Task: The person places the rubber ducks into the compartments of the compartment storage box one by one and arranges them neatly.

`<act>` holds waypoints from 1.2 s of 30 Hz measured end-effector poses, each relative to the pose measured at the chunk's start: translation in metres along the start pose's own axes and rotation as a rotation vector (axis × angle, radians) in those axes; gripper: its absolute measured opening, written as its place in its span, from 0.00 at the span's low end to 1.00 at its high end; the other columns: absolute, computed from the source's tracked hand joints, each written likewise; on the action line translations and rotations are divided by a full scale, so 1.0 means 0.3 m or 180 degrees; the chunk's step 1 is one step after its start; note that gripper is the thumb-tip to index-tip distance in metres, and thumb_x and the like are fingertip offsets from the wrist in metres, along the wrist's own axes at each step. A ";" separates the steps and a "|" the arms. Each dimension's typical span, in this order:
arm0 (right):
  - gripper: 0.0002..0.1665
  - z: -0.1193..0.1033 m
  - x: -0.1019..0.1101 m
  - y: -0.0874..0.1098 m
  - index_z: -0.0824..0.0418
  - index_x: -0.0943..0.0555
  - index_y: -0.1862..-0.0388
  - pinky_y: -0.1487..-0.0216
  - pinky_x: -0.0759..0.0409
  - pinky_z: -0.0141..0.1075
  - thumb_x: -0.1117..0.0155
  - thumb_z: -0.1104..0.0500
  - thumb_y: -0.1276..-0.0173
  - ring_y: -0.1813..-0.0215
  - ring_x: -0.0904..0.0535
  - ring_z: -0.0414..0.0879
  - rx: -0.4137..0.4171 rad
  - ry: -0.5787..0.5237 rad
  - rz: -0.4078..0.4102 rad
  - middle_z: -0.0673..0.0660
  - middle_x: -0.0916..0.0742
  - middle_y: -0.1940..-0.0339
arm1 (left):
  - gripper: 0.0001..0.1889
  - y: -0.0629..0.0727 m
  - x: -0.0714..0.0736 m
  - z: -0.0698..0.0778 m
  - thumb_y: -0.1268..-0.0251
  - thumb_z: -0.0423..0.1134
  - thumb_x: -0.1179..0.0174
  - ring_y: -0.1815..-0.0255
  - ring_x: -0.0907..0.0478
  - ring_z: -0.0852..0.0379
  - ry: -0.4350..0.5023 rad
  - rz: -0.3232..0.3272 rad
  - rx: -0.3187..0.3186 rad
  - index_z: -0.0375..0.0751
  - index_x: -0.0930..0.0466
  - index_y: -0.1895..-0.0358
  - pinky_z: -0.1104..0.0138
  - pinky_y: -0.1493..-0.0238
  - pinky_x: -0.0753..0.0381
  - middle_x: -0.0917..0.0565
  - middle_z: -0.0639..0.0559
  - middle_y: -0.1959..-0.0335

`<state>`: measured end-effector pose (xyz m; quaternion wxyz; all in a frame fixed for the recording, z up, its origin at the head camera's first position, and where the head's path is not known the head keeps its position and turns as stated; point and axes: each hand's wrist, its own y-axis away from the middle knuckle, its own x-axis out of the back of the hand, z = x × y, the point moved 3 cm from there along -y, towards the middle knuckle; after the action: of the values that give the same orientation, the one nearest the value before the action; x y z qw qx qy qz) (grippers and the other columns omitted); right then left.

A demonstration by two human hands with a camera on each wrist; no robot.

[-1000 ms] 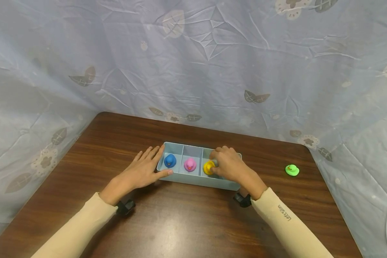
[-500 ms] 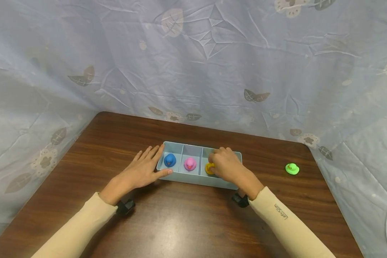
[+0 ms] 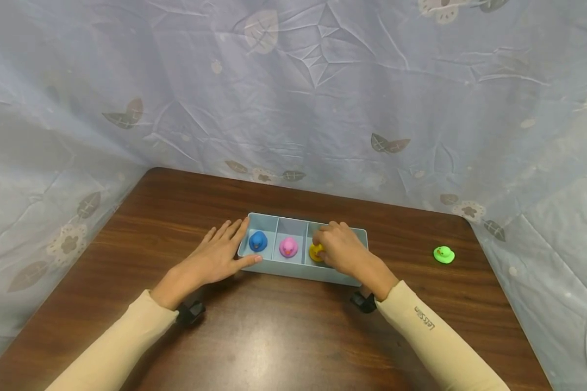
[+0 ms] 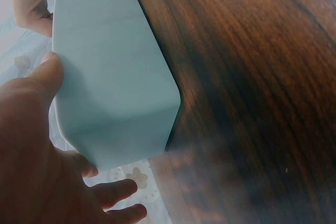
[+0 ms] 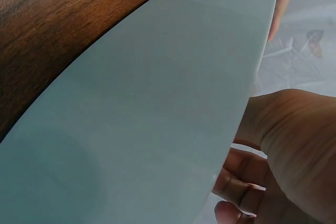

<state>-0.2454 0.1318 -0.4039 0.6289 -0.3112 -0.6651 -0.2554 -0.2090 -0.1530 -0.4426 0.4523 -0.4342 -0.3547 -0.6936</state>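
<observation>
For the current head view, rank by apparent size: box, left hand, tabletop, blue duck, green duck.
1. Tabletop
2. Box
3. Left hand
4. Blue duck and green duck: too alike to rank

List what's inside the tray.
The tray holds a blue duck, a pink duck and a yellow duck in separate compartments. The right hand partly covers the yellow duck and hides much of the right end.
</observation>
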 end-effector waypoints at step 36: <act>0.24 0.128 0.127 0.091 0.62 0.13 0.40 0.44 0.20 0.56 0.21 0.56 0.32 0.42 0.15 0.61 -0.0563 -0.0160 0.0321 0.61 0.10 0.43 | 0.56 0.008 0.002 0.004 0.24 0.74 0.51 0.11 0.53 0.28 0.0050 0.0014 -0.0019 0.41 0.63 0.11 0.29 0.15 0.54 0.49 0.33 0.11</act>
<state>-0.2519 0.1820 -0.3704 0.5942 -0.4050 -0.6390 -0.2733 -0.2065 -0.1531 -0.4415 0.4554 -0.4309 -0.3481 -0.6970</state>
